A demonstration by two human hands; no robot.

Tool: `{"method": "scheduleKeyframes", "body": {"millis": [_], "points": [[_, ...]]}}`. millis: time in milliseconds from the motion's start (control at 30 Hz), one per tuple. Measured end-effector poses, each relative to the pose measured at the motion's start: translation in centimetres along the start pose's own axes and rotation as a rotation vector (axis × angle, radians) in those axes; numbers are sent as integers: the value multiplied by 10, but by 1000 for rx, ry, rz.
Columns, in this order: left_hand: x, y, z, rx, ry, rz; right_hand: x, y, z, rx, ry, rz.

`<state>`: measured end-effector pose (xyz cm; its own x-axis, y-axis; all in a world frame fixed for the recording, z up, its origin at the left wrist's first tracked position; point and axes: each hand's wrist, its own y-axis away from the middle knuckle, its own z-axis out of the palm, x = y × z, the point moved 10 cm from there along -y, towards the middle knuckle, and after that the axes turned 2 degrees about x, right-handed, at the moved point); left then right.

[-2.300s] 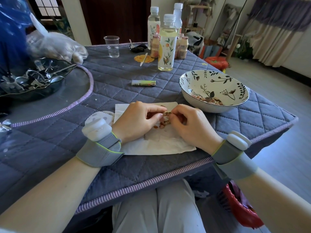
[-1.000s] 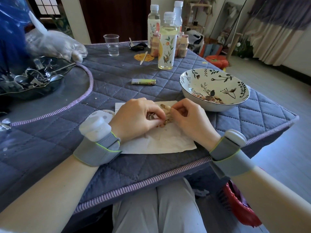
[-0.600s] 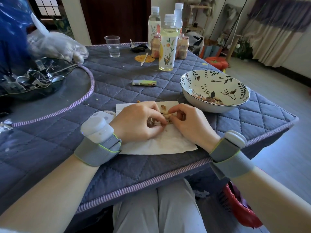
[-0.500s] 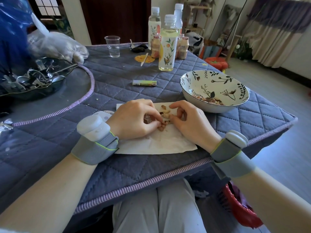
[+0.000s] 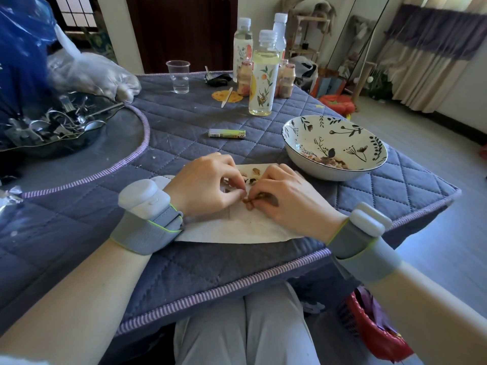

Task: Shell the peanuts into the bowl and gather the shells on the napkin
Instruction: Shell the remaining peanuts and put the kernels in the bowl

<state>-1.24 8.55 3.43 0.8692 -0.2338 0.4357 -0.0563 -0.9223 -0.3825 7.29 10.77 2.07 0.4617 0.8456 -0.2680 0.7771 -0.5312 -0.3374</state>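
Note:
A white napkin (image 5: 237, 227) lies on the quilted table in front of me, with small brown shell bits (image 5: 255, 170) near its far edge. My left hand (image 5: 205, 184) and my right hand (image 5: 287, 200) meet over the napkin, fingertips together, both pinching a small brown peanut piece (image 5: 250, 202) between them. To the right stands a white bowl (image 5: 303, 154) with a dark floral pattern, and shelled peanuts (image 5: 326, 160) lie in its bottom.
A green lighter (image 5: 226, 133) lies beyond the napkin. Bottles (image 5: 263, 75) and a clear plastic cup (image 5: 179, 76) stand at the back. A dark dish of metal clips (image 5: 44, 127) and plastic bags sit at the left. A red basket (image 5: 374, 333) is on the floor.
Both hands have stayed together over the napkin and shifted a little toward me while working a peanut. More shell bits show on the napkin's far edge.

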Motion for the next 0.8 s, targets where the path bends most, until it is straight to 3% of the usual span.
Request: {"method": "scheduleKeyframes", "body": {"millis": [367, 700, 800], "points": [[12, 1, 17, -144, 20, 27, 18, 5, -20, 151, -114, 105], [21, -1, 26, -138, -2, 74, 30, 12, -35, 262, -256, 188], [23, -3, 22, -112, 87, 55, 33, 16, -49, 326, -293, 188]]}}
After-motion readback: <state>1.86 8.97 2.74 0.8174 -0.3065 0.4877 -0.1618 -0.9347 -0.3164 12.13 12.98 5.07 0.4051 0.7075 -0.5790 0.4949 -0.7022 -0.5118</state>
